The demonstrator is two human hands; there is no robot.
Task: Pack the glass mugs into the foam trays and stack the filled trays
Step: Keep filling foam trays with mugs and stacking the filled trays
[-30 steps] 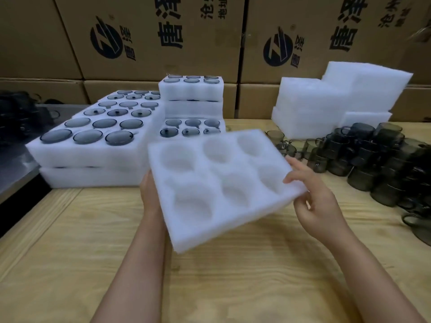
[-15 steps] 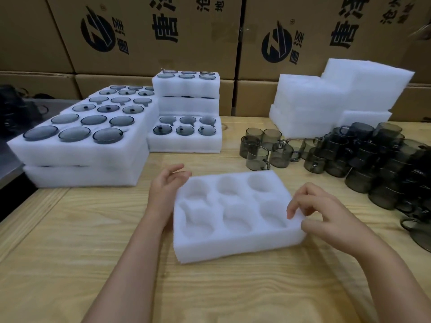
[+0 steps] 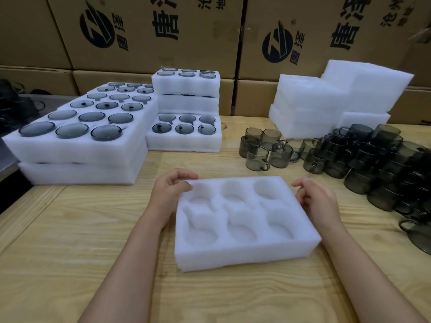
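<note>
Head view: the empty foam tray [image 3: 245, 252] lies flat on the wooden table [image 3: 70, 252] at lower centre, all six wells bare. The left hand [image 3: 170, 190] curls its fingers round the tray's far left corner, thumb on top. The right hand [image 3: 314, 199] sits just beside the far right corner, fingers loosely curled with nothing in them; I cannot tell whether they touch the foam.

A good share looks done. At left stands a wide stack of filled trays [image 3: 77, 155], and at upper centre a narrower filled stack [image 3: 186, 89] with one filled tray [image 3: 184, 143] in front of it.

Plenty remains, I'd say. Loose glass mugs [image 3: 256, 157] stand right of centre, a big heap of mugs [image 3: 373, 159] crowds the right edge, and spare foam [image 3: 326, 101] waits behind them. This tray has yet to take its first mug.
</note>
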